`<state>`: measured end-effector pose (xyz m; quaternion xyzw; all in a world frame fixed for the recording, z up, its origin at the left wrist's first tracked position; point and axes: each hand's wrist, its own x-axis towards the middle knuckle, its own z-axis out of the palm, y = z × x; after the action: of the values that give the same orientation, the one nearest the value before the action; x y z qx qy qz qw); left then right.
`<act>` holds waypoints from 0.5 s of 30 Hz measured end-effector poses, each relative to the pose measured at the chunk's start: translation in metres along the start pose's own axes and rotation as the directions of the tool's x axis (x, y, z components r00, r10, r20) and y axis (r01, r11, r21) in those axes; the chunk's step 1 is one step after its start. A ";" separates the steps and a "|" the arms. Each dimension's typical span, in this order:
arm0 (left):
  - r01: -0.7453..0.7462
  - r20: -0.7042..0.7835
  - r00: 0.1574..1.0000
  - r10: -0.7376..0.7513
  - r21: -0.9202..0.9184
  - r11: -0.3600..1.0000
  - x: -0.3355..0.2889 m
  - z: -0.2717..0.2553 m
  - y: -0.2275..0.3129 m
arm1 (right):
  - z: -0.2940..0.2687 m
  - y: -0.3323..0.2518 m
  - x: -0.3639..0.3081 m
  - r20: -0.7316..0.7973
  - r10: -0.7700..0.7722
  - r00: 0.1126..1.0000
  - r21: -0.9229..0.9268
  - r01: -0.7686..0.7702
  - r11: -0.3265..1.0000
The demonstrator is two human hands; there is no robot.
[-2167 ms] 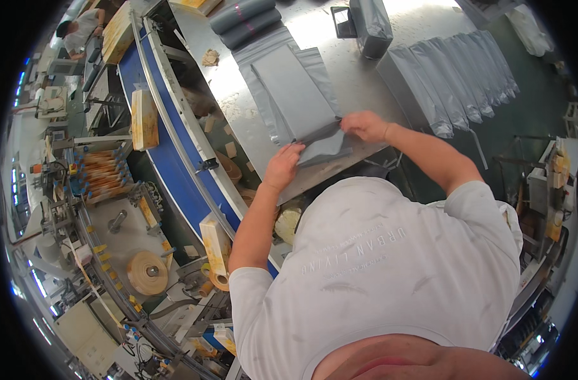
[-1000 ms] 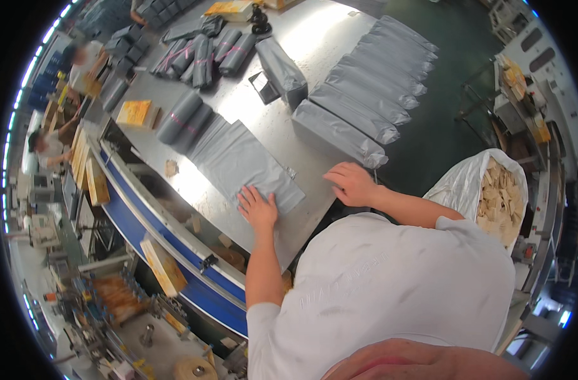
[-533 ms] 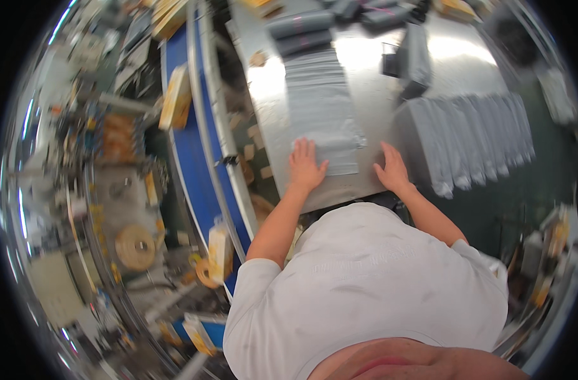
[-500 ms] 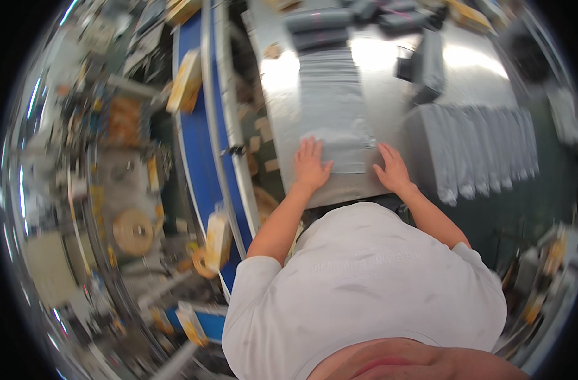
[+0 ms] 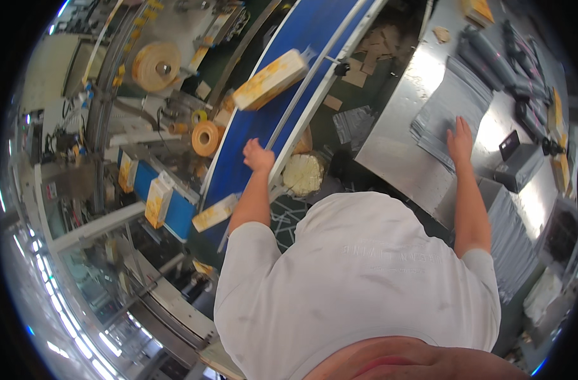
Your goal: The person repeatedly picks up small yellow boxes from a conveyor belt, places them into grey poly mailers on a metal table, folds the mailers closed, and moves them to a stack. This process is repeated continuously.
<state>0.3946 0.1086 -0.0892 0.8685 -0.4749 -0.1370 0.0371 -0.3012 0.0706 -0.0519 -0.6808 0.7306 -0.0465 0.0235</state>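
Over the blue belt [image 5: 289,35], the left hand [image 5: 258,156], fingers loosely curled, seems at a reaching step, which calls for opening toward the white-and-yellow box [image 5: 215,213] at its seven o'clock, while the right hand [image 5: 460,140], fingers straight, lies over grey bags [image 5: 455,94] at two o'clock.

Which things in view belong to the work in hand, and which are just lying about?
In use, as far as I can judge:
- grey bags, under the right hand
- blue belt, below the left hand
- white-and-yellow boxes on it
- metal table

Apparently lying about:
- cardboard pieces on the floor
- brown scrap on the table
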 end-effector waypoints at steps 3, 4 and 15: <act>0.103 0.182 0.970 -0.159 0.283 0.954 -0.003 -0.029 -0.084 | 0.013 -0.050 -0.044 0.032 0.011 0.999 0.057 -0.012 0.998; 0.116 0.242 0.948 -0.205 0.334 0.935 -0.008 -0.046 -0.101 | 0.015 -0.071 -0.067 0.021 0.011 1.000 0.011 -0.011 1.000; -0.192 0.390 0.921 -0.009 0.472 0.860 0.019 -0.024 -0.171 | -0.018 -0.078 -0.094 0.165 0.172 0.971 0.179 -0.201 0.963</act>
<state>0.5502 0.1851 -0.1033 0.7809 -0.5334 -0.1721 -0.2759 -0.2189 0.1597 -0.0287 -0.6047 0.7799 -0.0643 0.1483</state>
